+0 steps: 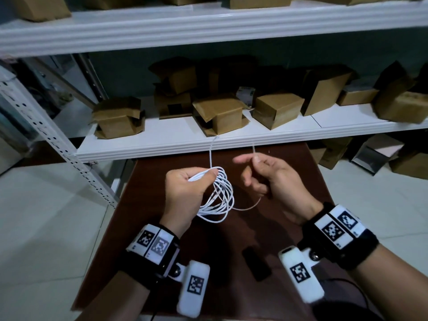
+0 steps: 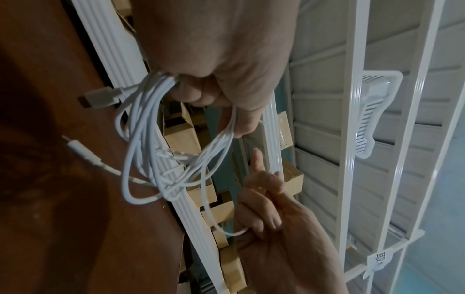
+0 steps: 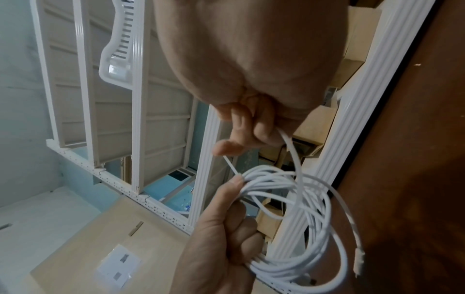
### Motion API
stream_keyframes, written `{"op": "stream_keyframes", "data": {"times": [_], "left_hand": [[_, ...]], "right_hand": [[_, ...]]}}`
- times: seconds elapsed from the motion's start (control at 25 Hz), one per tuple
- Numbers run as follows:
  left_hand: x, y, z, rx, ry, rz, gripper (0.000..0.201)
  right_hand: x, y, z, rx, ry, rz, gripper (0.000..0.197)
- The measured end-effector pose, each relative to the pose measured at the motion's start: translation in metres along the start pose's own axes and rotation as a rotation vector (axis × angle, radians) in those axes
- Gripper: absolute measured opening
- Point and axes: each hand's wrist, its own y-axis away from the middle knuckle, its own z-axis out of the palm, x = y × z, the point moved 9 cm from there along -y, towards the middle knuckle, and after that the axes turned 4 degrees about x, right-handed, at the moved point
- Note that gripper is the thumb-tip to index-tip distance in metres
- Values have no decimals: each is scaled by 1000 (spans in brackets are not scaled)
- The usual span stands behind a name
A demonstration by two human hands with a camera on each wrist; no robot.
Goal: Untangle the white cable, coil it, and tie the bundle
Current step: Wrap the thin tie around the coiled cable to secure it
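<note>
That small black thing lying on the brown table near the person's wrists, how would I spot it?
Find the dark brown table in front of the white shelving. Between the two wrist bands lies a small black oblong object, flat on the wood. It is the only loose dark item there; the white cable is held above.

Your forearms are bare, no sleeves showing. On each wrist you wear a wide black strap (image 1: 159, 256) carrying white panels printed with black square codes. A white, rounded camera block (image 1: 193, 287) with its own code hangs off a metal ball joint below each strap (image 1: 342, 242). A thin black cable trails near your right forearm.
</note>
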Motion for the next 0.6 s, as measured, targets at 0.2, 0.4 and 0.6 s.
{"op": "stream_keyframes", "data": {"times": [0.2,0.4,0.6], "left_hand": [[7,11,14,-130,57,-17,10],[12,10,9,-94,47,14,6],[14,7,5,-76,57,31,4]], "right_hand": [[6,9,14,-40,33,-4,34],[9,4,11,-20,-112,14,34],[12,2,13,-4,-131,5,33]]}}
